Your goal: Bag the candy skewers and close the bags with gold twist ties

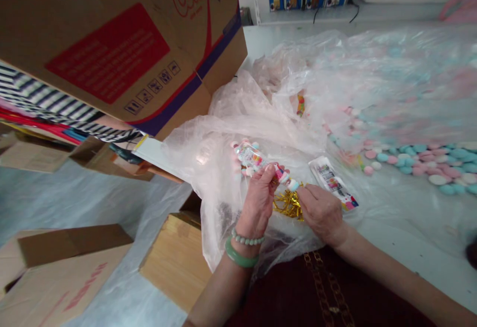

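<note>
And here is the left hand [261,195], thumb pressed down on a slim clear packet [253,158], fingers curled underneath: a firm pinch around its middle. That hold leaves the near end poking out toward the right hand [322,212], whose fingertips are squeezed together right beside it; whether they nip the packet's end or a strand of gold, I cannot tell, too small! Directly below the two grips sits a tangle of gold ties [288,205], shiny, thin and crinkled, seemingly placed there for a short reach. Just beyond the right knuckles, a flat printed sachet [333,182] lies smooth and glossy, apart from both hands.

Look at the textures! Inside the packet, rounded pastel sweets bulge against the film. Ahead of and under the grip spreads milky plastic sheeting [223,123], limp and wrinkled, apparently there as a lining. Well off to the right of the grip, loose sweets [428,163] lie heaped, smooth pink, blue and white rounds. Left of the grip looms a stiff cardboard carton [149,48], flat-sided and printed.
</note>
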`<state>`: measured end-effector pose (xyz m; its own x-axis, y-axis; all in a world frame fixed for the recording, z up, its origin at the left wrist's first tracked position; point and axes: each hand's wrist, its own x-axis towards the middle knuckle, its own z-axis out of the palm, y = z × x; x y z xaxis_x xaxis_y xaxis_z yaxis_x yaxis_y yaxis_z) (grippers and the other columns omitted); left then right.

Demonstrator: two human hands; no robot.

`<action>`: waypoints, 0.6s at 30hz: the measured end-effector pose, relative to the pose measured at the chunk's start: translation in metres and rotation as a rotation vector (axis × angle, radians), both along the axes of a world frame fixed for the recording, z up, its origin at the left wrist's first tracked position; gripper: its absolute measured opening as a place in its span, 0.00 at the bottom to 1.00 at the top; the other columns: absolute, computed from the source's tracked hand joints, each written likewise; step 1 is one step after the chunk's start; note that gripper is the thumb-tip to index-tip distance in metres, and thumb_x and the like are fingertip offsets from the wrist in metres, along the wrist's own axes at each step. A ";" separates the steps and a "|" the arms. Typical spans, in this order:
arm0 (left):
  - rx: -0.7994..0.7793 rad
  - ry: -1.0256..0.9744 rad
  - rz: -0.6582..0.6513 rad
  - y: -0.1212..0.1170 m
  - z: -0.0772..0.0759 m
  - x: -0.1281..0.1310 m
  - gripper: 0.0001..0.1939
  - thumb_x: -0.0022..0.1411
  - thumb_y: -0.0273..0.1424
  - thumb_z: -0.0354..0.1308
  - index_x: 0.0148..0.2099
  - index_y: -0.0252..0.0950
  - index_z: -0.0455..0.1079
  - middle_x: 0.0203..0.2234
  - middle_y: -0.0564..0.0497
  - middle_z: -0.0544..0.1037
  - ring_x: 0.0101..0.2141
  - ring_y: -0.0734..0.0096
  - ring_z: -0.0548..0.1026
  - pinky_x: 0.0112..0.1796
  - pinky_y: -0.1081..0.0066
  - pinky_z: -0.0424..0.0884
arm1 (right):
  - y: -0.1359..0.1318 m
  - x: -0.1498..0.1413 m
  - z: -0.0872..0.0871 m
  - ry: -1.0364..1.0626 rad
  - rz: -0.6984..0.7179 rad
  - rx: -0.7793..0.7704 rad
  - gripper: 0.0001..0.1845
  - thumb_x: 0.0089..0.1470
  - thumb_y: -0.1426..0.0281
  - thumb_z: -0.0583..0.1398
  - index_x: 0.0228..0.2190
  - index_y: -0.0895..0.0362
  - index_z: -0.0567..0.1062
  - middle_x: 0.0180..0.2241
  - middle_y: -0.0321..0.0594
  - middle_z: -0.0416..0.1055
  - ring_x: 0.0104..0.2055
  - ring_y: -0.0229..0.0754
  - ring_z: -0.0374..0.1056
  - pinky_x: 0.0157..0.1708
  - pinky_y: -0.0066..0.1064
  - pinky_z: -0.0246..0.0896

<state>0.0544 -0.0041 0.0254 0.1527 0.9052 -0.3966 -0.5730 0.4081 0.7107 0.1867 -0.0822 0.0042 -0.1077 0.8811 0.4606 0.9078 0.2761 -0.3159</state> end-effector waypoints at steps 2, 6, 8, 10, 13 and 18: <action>-0.014 -0.028 0.008 0.001 0.001 -0.001 0.09 0.52 0.31 0.68 0.32 0.31 0.73 0.27 0.50 0.78 0.29 0.72 0.76 0.37 0.71 0.73 | 0.004 0.000 0.002 0.170 -0.019 -0.072 0.14 0.59 0.76 0.53 0.24 0.58 0.72 0.23 0.39 0.66 0.26 0.38 0.60 0.29 0.32 0.47; -0.155 -0.082 -0.092 0.008 0.006 -0.008 0.08 0.57 0.33 0.64 0.34 0.32 0.73 0.29 0.48 0.78 0.31 0.67 0.77 0.38 0.65 0.75 | 0.013 0.005 0.005 0.739 -0.017 -0.431 0.10 0.55 0.70 0.56 0.24 0.56 0.70 0.22 0.34 0.64 0.26 0.37 0.60 0.27 0.29 0.49; -0.181 -0.050 -0.114 0.012 0.010 -0.013 0.07 0.57 0.29 0.63 0.36 0.31 0.73 0.31 0.47 0.79 0.33 0.66 0.78 0.39 0.65 0.74 | 0.015 0.008 0.006 1.012 0.000 -0.647 0.10 0.53 0.66 0.57 0.23 0.56 0.69 0.18 0.31 0.60 0.22 0.35 0.55 0.23 0.28 0.46; -0.150 -0.025 -0.090 0.016 0.015 -0.016 0.08 0.56 0.27 0.63 0.39 0.31 0.73 0.32 0.46 0.79 0.34 0.66 0.78 0.40 0.66 0.74 | 0.017 0.010 0.006 1.206 0.011 -0.784 0.11 0.52 0.63 0.57 0.22 0.56 0.69 0.16 0.29 0.56 0.19 0.33 0.51 0.20 0.28 0.41; -0.089 -0.050 -0.098 0.016 0.022 -0.012 0.09 0.58 0.31 0.63 0.39 0.31 0.73 0.31 0.46 0.79 0.36 0.64 0.78 0.40 0.67 0.73 | 0.017 0.009 0.009 1.292 0.001 -0.814 0.11 0.49 0.63 0.59 0.22 0.57 0.69 0.15 0.28 0.56 0.18 0.32 0.49 0.20 0.27 0.39; 0.036 -0.054 -0.100 0.008 0.029 0.001 0.12 0.58 0.36 0.63 0.37 0.30 0.73 0.29 0.45 0.78 0.35 0.63 0.78 0.38 0.67 0.72 | 0.014 0.003 0.018 1.438 0.009 -0.785 0.11 0.46 0.65 0.62 0.20 0.58 0.70 0.15 0.29 0.58 0.17 0.29 0.49 0.18 0.26 0.37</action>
